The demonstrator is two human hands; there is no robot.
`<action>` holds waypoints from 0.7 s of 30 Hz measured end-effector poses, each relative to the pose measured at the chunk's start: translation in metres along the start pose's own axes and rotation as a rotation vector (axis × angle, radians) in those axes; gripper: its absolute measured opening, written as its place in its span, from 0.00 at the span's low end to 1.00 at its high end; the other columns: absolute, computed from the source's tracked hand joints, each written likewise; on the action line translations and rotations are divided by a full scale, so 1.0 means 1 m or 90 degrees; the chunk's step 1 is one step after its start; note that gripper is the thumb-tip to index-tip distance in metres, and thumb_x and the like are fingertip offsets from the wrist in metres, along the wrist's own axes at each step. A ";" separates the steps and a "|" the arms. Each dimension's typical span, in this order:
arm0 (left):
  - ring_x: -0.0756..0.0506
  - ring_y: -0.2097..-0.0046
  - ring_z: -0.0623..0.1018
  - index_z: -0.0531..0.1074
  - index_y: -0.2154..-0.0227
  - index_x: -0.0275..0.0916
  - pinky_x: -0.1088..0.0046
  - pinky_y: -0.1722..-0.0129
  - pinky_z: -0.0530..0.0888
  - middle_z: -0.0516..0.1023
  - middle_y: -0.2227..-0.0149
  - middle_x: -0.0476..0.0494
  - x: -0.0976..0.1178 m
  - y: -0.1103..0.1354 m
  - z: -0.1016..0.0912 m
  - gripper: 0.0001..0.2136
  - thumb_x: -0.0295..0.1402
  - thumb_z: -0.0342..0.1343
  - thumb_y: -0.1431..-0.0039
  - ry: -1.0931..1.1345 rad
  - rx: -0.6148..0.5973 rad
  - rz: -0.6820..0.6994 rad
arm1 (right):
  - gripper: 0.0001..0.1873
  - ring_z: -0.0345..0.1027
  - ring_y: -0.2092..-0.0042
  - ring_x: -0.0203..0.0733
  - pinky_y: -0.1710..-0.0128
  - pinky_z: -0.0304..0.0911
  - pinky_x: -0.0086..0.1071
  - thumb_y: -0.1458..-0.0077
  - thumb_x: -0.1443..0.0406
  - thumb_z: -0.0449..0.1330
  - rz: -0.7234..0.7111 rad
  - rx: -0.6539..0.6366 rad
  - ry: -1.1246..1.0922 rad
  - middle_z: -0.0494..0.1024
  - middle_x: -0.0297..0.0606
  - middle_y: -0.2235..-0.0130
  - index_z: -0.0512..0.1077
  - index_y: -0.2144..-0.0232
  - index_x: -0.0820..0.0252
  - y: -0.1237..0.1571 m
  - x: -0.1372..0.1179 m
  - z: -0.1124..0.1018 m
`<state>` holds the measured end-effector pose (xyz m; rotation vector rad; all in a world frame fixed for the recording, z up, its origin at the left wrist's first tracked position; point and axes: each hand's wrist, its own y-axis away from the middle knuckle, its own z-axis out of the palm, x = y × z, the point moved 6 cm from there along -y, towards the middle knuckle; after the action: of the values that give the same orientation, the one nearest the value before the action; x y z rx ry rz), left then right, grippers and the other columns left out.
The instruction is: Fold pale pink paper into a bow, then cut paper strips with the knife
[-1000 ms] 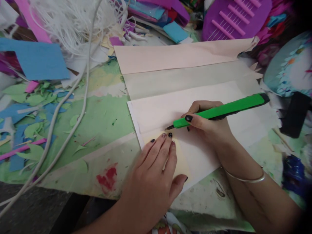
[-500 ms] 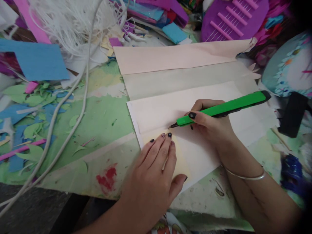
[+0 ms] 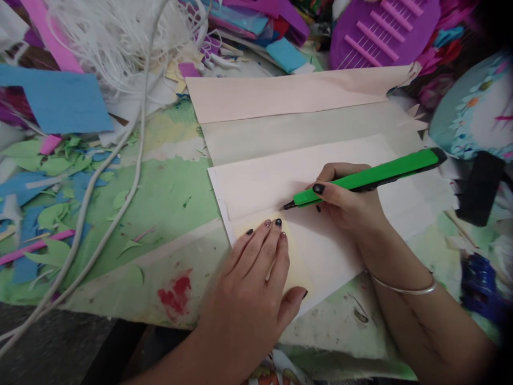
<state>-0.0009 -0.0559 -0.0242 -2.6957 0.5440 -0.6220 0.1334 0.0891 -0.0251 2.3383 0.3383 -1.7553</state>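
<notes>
My right hand (image 3: 348, 200) is closed around a thick green pen (image 3: 401, 168) with a black tip and black end. The pen's tip meets the white paper (image 3: 256, 190), at the upper edge of a pale yellow piece of paper (image 3: 298, 262). Flat on the yellow piece lies my left hand (image 3: 256, 272), fingers stretched out and thumb apart, covering much of it. Behind the white paper is a larger sheet (image 3: 304, 131) with a folded, pinkish strip (image 3: 296, 96) along its far side.
A white cable (image 3: 136, 160) crosses the left side over green leaf cutouts (image 3: 56, 214) and blue paper (image 3: 72, 101). White strings (image 3: 116, 43) are heaped at the back. A purple board with pink bars (image 3: 385, 35) stands behind; a dark blue object (image 3: 481, 283) lies right.
The pen and my right hand have shifted very slightly to the right along the yellow piece's edge. My left hand stays in place.
</notes>
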 end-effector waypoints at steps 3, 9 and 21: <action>0.38 0.42 0.68 0.69 0.49 0.25 0.60 0.42 0.64 0.71 0.44 0.32 0.000 0.000 0.000 0.23 0.40 0.52 0.40 0.003 -0.002 0.002 | 0.15 0.59 0.82 0.34 0.84 0.51 0.31 0.55 0.54 0.67 -0.001 0.001 -0.002 0.69 0.31 0.83 0.69 0.83 0.54 0.000 0.001 -0.001; 0.38 0.42 0.68 0.68 0.48 0.25 0.59 0.43 0.65 0.70 0.44 0.32 0.000 0.001 -0.001 0.24 0.40 0.53 0.41 0.006 -0.005 0.004 | 0.16 0.61 0.81 0.35 0.83 0.53 0.31 0.54 0.54 0.66 0.004 0.002 -0.021 0.67 0.31 0.84 0.68 0.83 0.54 0.001 0.001 -0.001; 0.38 0.40 0.67 0.68 0.48 0.25 0.59 0.42 0.64 0.70 0.43 0.33 0.000 0.001 -0.001 0.24 0.39 0.53 0.40 0.010 -0.007 0.009 | 0.11 0.62 0.81 0.34 0.82 0.52 0.29 0.53 0.63 0.65 -0.016 -0.012 -0.044 0.70 0.30 0.84 0.70 0.82 0.58 0.002 -0.004 0.005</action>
<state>-0.0014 -0.0569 -0.0241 -2.6968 0.5719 -0.6378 0.1288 0.0856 -0.0227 2.2629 0.3730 -1.8311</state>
